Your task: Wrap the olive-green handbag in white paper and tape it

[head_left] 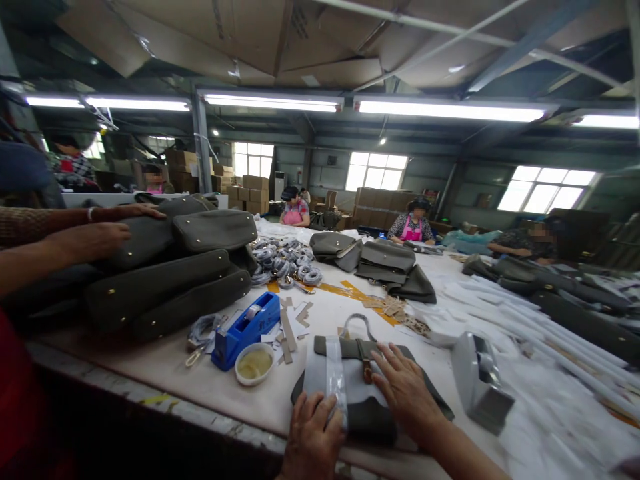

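Note:
A dark olive handbag (367, 421) lies on the table in front of me, with its handle (358, 321) standing up at the far side. A pale sheet covers part of its front, and a shiny clear strip (336, 373) runs down over it. A brown buckle strap (367, 370) shows at the middle. My left hand (314, 427) rests on the bag's near left corner, fingers lying over the end of the strip. Spread flat, my right hand (406, 387) presses on the right part of the bag, its fingertips near the buckle. Neither hand grips anything.
A blue tape dispenser (245, 331) and a white bowl of yellowish stuff (255, 365) stand to the left. On the right is a grey tape dispenser (480, 383). Olive bags (160, 287) are piled left beside another person's hands (93, 243). Wrapped coiled straps (287, 260) lie beyond.

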